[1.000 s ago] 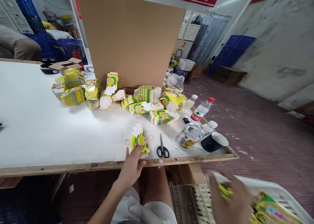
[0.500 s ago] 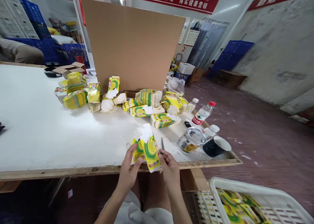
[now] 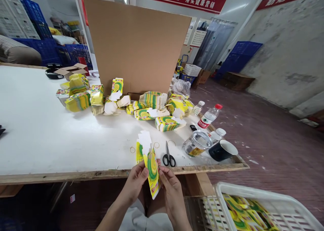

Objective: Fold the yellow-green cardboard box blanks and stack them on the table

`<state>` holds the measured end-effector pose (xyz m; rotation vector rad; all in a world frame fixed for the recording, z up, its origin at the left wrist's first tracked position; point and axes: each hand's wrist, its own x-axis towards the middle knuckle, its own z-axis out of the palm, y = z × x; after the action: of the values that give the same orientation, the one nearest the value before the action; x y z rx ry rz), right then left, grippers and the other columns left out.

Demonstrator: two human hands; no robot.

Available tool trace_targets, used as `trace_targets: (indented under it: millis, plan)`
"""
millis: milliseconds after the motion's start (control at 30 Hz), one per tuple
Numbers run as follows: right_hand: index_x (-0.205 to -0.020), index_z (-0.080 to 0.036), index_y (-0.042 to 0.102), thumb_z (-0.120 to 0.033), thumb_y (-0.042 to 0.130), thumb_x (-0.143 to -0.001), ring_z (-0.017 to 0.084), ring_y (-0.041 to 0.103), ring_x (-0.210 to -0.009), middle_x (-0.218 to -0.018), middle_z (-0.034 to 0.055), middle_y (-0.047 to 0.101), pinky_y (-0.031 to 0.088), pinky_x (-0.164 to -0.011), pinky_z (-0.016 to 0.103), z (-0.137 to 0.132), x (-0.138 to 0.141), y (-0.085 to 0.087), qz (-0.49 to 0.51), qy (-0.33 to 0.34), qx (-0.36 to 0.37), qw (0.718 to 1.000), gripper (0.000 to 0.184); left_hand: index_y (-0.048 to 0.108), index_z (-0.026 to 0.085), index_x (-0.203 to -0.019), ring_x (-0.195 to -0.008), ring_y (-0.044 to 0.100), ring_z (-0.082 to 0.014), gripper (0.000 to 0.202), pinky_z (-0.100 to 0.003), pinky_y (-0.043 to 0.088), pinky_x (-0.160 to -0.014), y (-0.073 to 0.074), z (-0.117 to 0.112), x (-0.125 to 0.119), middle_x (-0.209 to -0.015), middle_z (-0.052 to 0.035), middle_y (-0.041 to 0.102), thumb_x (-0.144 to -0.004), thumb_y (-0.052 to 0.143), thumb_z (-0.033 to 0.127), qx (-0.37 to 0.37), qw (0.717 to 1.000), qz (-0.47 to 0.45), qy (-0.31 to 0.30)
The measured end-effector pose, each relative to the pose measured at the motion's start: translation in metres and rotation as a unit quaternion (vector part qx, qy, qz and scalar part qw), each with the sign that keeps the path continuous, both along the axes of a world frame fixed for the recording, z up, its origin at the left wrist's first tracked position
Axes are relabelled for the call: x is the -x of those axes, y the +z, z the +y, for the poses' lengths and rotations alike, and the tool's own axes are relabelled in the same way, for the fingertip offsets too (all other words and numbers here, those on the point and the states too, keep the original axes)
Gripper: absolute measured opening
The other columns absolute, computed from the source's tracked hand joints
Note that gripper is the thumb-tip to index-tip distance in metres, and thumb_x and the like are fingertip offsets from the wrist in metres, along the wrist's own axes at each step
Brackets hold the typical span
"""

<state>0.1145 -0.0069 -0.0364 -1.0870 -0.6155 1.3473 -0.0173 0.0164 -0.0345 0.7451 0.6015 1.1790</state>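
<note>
Both my hands pinch one flat yellow-and-green carton [image 3: 152, 170] just in front of the table's front edge. My left hand [image 3: 135, 183] grips its left side and my right hand [image 3: 170, 185] its right side. White flaps stick up at the carton's top. Behind it a small stack of flat cartons [image 3: 139, 151] lies on the white table [image 3: 37, 136]. Black-handled scissors [image 3: 168, 155] lie just right of that stack, with rubber bands [image 3: 132, 150] scattered around.
Piles of yellow-green cartons [image 3: 149, 104] lie before a big upright cardboard sheet [image 3: 136, 45]. A glass jar [image 3: 196, 145], dark cup [image 3: 222, 150] and water bottle [image 3: 209, 116] stand at the table's right corner. A white basket [image 3: 265, 204] with cartons sits low right. Another person [image 3: 15, 52] is far left.
My right hand came from the basket to the table edge and joined the left. Together they lifted one carton off the small stack and drew it toward me, turning it upright.
</note>
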Motion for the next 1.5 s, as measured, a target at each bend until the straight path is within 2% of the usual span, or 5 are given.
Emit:
trace_targets:
  millis: [267, 433, 967, 1267, 1500]
  plan:
    - [-0.087, -0.016, 0.071, -0.054, 0.075, -0.076, 0.023, 0.068, -0.071, -0.083, 0.0077, 0.074, 0.057, -0.063, 0.03, -0.008, -0.006, -0.02, -0.176, 0.024, -0.019, 0.984, 0.04, 0.067, 0.015, -0.088, -0.063, 0.063, -0.0148, 0.035, -0.024, 0.05, -0.06, -0.004, 0.001, -0.013, -0.073, -0.0031, 0.071, -0.082, 0.072, 0.049, 0.025, 0.992, 0.086, 0.092]
    - [-0.082, -0.017, 0.072, -0.062, 0.077, -0.066, 0.027, 0.071, -0.074, -0.083, 0.0094, 0.076, 0.059, -0.065, 0.03, 0.001, -0.021, -0.033, -0.3, -0.033, -0.007, 0.953, 0.049, 0.042, 0.024, -0.128, -0.073, 0.066, -0.0149, 0.059, -0.027, 0.051, -0.072, 0.003, -0.001, -0.012, -0.088, -0.001, 0.069, -0.08, 0.075, 0.034, -0.02, 0.987, 0.107, 0.121]
    - [-0.138, -0.025, 0.047, -0.046, 0.067, -0.087, 0.023, 0.068, -0.098, -0.122, 0.0113, 0.066, 0.058, -0.081, 0.029, -0.013, -0.034, -0.004, -0.298, 0.035, -0.112, 0.947, 0.059, 0.031, 0.024, -0.146, -0.102, 0.067, -0.0241, 0.067, -0.038, 0.047, -0.093, 0.017, -0.011, 0.0, -0.113, -0.0116, 0.07, -0.089, 0.066, 0.03, -0.092, 0.984, 0.138, -0.071]
    - [-0.114, -0.025, 0.057, -0.049, 0.062, -0.09, 0.021, 0.068, -0.075, -0.086, 0.0047, 0.072, 0.054, -0.065, 0.028, -0.016, -0.052, 0.03, -0.235, 0.133, -0.09, 0.959, 0.034, 0.046, 0.023, -0.119, -0.079, 0.066, -0.0167, 0.058, -0.025, 0.046, -0.07, 0.019, -0.016, 0.003, -0.091, -0.0028, 0.069, -0.075, 0.082, 0.034, -0.028, 0.983, 0.042, -0.176]
    - [-0.087, -0.022, 0.066, -0.045, 0.063, -0.091, 0.017, 0.062, -0.074, -0.08, 0.0025, 0.066, 0.05, -0.065, 0.023, -0.014, -0.056, 0.032, -0.307, 0.08, -0.139, 0.938, 0.023, -0.003, 0.029, -0.153, -0.075, 0.068, -0.0178, 0.113, -0.028, 0.047, -0.07, 0.01, -0.021, 0.003, -0.095, -0.0057, 0.073, -0.078, 0.081, 0.036, -0.023, 0.975, 0.046, -0.214]
